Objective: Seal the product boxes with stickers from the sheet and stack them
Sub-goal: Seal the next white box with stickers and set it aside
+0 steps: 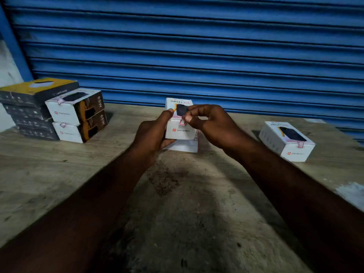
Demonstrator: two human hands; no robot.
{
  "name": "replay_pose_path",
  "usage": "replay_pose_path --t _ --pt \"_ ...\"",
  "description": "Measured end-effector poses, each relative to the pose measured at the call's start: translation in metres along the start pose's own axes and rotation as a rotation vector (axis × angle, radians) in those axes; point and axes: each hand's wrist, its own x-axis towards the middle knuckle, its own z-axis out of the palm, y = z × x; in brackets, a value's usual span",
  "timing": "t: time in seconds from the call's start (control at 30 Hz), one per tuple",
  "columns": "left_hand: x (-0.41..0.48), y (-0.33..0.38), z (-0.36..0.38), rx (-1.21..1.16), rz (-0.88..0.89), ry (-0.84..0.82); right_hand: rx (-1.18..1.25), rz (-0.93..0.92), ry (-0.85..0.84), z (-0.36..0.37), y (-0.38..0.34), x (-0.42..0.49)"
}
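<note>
White, printed PORTRONICS and HALLEY, the box (180, 132) is gripped in our left hand (152, 134), just above the sticker sheet (186, 147). Our right hand (209, 123) pinches a sticker (182, 122) at its lid edge. We read 65W on the stacked boxes (78, 115) far left.

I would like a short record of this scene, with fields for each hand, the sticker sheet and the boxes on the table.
left hand: grips the white Portronics box from its left side
right hand: pinches a sticker at that box's top front edge
sticker sheet: on the table, under the held box
left side: two stacked 65W boxes, each with a sticker; dark boxes stacked beside them
right side: lone box, stickered, flat on the table
</note>
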Motion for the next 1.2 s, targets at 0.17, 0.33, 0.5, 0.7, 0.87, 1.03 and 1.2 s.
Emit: replay_pose_path --t 0.17,0.33,0.5,0.7,0.87,1.03,1.2 --pt "-0.0013 -0.0002 0.0023 -0.022 -0.024 -0.008 -0.035 -0.006 0.023 0.0008 0.0003 -0.0003" --pt "-0.0006 -0.0014 0.0023 -0.02 -0.009 -0.016 -0.119 -0.054 0.02 0.0007 -0.0024 -0.0008" --pt "-0.0011 -0.0009 0.0033 -0.036 -0.019 -0.01 -0.144 -0.024 0.052 0.0022 0.0018 0.0032" --pt "-0.003 -0.0018 0.0029 -0.037 -0.015 -0.015 -0.097 -0.016 0.048 0.0016 0.0008 0.0019" --pt "-0.0039 -0.0015 0.0025 -0.026 -0.02 -0.022 -0.116 -0.023 0.046 0.0025 0.0013 0.0017" --pt "-0.0069 0.0015 0.0023 -0.039 -0.012 -0.03 -0.119 -0.036 0.039 0.0019 0.0026 0.0014" --pt "-0.0104 0.0028 0.0037 -0.019 -0.004 -0.049 -0.135 -0.048 0.091 0.0019 0.0035 -0.0005"
